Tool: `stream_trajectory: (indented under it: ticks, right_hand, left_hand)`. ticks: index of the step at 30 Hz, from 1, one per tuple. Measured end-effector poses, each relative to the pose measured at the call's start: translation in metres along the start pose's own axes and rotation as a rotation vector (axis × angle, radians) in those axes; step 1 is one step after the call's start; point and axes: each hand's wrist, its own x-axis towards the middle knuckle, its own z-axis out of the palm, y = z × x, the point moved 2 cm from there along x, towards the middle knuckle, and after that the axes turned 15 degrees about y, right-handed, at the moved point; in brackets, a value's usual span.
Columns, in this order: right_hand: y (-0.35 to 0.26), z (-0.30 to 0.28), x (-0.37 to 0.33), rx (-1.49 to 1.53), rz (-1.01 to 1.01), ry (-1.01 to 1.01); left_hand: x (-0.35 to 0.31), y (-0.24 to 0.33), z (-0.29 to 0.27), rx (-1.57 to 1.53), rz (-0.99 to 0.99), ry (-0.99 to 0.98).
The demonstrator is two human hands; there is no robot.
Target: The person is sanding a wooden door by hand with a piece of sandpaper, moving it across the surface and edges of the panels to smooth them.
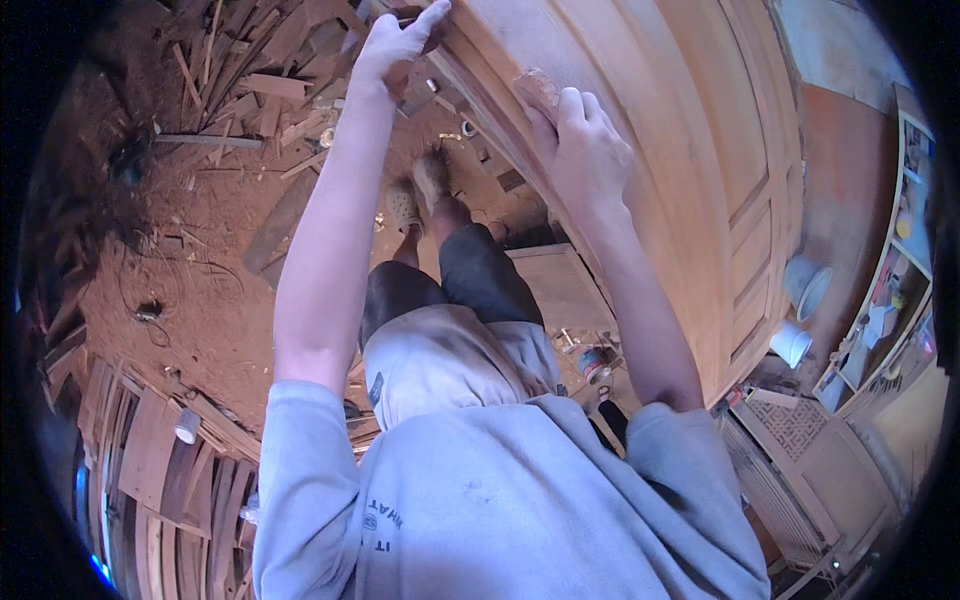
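Note:
A large panelled wooden door (690, 200) lies in front of me, reaching from the top middle toward the right. My right hand (592, 150) is closed on a piece of brown sandpaper (537, 88), pressed to the door's surface near its left edge. Farther up, my left hand (392, 52) is next to the door's upper left edge. One finger of it stretches toward the wood; the others bend underneath in shadow. Some of that hand lies at the picture's upper border, so whether it grips the edge is hard to see.
Wood offcuts (275, 85) lie piled on the dirt floor at the far left. Stacked boards (150, 450) stand at lower left. White buckets (790, 342) sit by the door's right end, near a shelf (880, 290) of small items. A tin (592, 362) stands beside my right arm.

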Motion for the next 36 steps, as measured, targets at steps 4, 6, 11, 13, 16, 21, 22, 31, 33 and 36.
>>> stream_trajectory:
  ticks: [4, 6, 11, 13, 16, 21, 22, 31, 33, 36]
  right_hand:
    - [0.041, -0.029, -0.062, 0.092, -0.043, -0.021]
    - [0.050, -0.046, -0.082, 0.074, 0.003, -0.064]
    - [-0.017, 0.014, 0.021, 0.006, -0.085, 0.067]
    - [-0.030, 0.022, 0.044, -0.075, -0.039, 0.031]
    - [-0.017, 0.021, 0.032, -0.040, -0.086, 0.030]
    - [0.041, -0.020, -0.054, 0.058, 0.034, -0.054]
    - [0.032, -0.022, -0.048, 0.022, 0.079, -0.081]
    - [-0.043, 0.034, 0.068, 0.093, -0.035, 0.049]
    - [-0.012, 0.001, 0.011, 0.001, -0.123, 0.005]
    - [0.036, -0.014, -0.038, 0.062, 0.042, -0.075]
  left_hand:
    - [-0.008, 0.009, -0.002, 0.008, -0.086, -0.047]
    - [-0.019, 0.019, 0.006, -0.060, -0.095, -0.003]
    - [-0.014, 0.019, 0.001, -0.080, -0.110, 0.026]
    - [-0.017, 0.027, -0.002, -0.045, -0.145, -0.024]
    - [-0.012, 0.037, -0.009, -0.138, -0.233, -0.043]
    - [0.018, 0.030, -0.012, -0.035, -0.053, 0.187]
    - [0.029, 0.028, -0.011, -0.004, 0.007, 0.232]
    - [0.042, 0.028, -0.010, 0.141, -0.037, 0.133]
    - [0.039, 0.030, -0.011, 0.166, -0.011, 0.252]
    - [0.041, 0.041, -0.008, 0.268, -0.027, 0.150]
